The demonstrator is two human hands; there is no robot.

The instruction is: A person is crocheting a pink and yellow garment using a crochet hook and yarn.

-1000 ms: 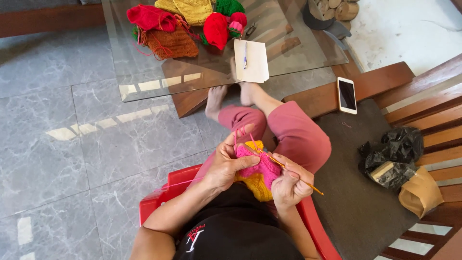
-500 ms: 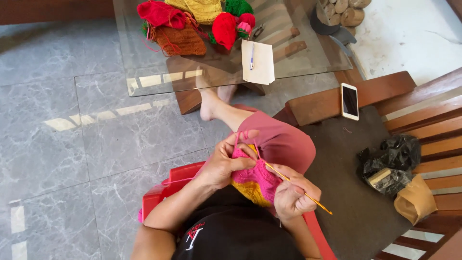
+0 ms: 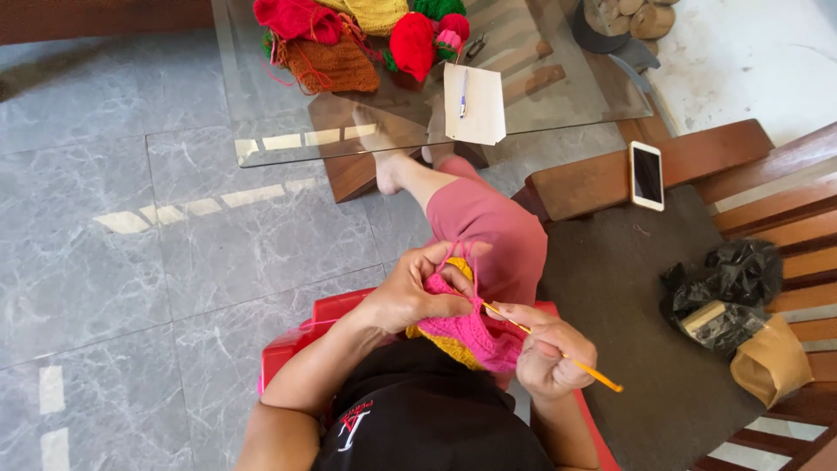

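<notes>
A pink and yellow crocheted piece [image 3: 468,335] rests over my lap. My left hand [image 3: 420,290] grips its upper edge, with a strand of pink yarn [image 3: 453,253] looped over the fingers. My right hand [image 3: 550,351] holds a yellow crochet hook [image 3: 582,366]. The hook's tip points into the piece, just beside my left thumb. I sit on a red plastic stool [image 3: 305,336], with my legs in pink trousers stretched toward the glass table [image 3: 261,131].
On the glass table lie red, green, yellow and brown yarn pieces [image 3: 349,35], a white pad with a pen [image 3: 474,103] and small scissors [image 3: 475,48]. A wooden bench at the right holds a phone [image 3: 647,174], a black plastic bag [image 3: 728,288] and a brown paper bag [image 3: 772,362].
The view has shifted, so the table and phone sit differently in frame. My right hand has drawn back and down with the hook. My left hand still grips the piece.
</notes>
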